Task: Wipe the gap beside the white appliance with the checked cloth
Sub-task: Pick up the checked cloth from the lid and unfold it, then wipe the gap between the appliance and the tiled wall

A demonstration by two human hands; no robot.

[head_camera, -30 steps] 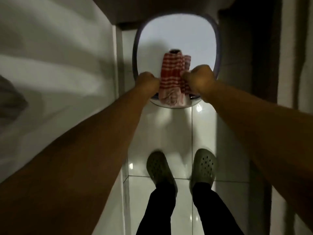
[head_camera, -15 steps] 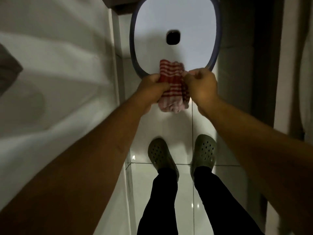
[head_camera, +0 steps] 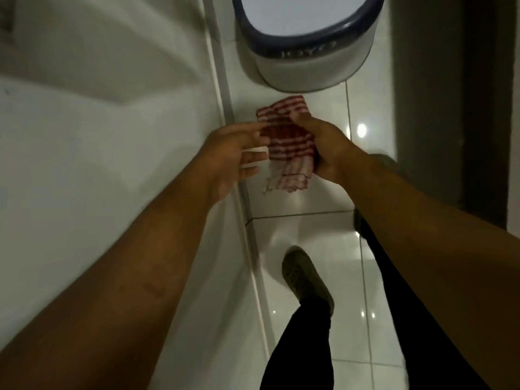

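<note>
The red-and-white checked cloth (head_camera: 287, 144) hangs bunched in the air over the floor tiles. My right hand (head_camera: 323, 144) grips it from the right side. My left hand (head_camera: 236, 156) is beside the cloth's left edge with its fingers spread, fingertips close to the fabric; contact is unclear. The white appliance (head_camera: 98, 136) fills the left of the view, its right edge running down along a narrow strip of floor (head_camera: 242, 192) just below my left hand.
A white tub with a dark blue rim (head_camera: 309, 40) stands on the glossy white tiles ahead. A dark wall or door (head_camera: 450, 108) closes the right side. My legs in dark trousers and a grey clog (head_camera: 304, 277) stand on the tiles below.
The cloth came out of the tub and toward me, lower over the floor. My left hand has let go and opened. The view has tilted down and one foot has stepped.
</note>
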